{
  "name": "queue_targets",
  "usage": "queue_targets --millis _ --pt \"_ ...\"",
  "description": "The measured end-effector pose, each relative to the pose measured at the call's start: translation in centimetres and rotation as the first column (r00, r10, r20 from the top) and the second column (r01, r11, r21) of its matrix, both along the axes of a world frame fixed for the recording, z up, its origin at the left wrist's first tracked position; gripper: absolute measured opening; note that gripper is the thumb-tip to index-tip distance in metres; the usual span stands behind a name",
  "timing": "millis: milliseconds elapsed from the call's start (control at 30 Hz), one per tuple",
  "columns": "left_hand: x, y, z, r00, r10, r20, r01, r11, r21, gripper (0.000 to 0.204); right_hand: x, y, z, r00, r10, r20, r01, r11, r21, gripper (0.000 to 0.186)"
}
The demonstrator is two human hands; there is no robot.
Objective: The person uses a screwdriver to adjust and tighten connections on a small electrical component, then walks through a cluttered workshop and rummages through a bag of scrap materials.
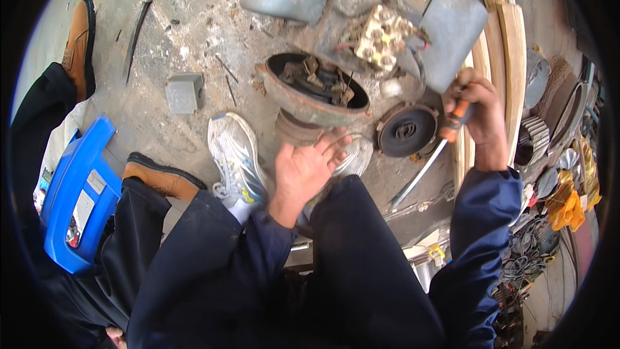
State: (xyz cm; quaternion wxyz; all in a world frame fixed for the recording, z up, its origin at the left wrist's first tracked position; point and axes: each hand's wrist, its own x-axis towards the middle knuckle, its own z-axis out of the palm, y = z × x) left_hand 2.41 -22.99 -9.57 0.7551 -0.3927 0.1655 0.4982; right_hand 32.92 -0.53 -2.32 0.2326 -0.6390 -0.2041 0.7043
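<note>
Gripping the screwdriver (456, 120) by its orange handle, the right hand (481, 111) leaves the shaft free; the left hand (311, 167) lies empty, loosely open, near the round metal housing (284, 94), tilted on the floor (174, 45), probably exposing its inner parts (330, 81) for access.

The left hand (305, 167) is open at centre, fingers toward one o'clock; the right hand (481, 108) curls tight between two and three.
</note>
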Motion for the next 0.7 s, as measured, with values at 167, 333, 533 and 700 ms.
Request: queue_targets --millis 167,333,533,700 --pt "-1.5 2.0 1.4 0.987 -0.03 -0.155 0.025 0.999 -0.031 0.095 -9.1 -4.2 -4.1 0.991 0.127 0.051 -0.119 0.983 -0.137 0.022" --pt "-3.5 4.5 1.0 0.824 -0.201 -0.529 0.274 0.96 0.062 0.086 -13.1 -4.5 -7.6 0.996 0.044 0.077 -0.041 0.998 -0.043 0.028" --pt "-6.2 7.1 -2.0 0.579 -0.281 -0.765 0.516 0.853 0.077 0.072 -14.7 -4.9 -8.6 0.985 0.06 0.159 -0.065 0.998 0.024 0.023" --pt "-7.9 11.1 -1.3 0.581 -0.439 -0.686 0.734 0.647 0.208 0.072 -15.6 -5.4 -8.3 0.971 0.04 0.236 -0.069 0.991 0.116 0.022"
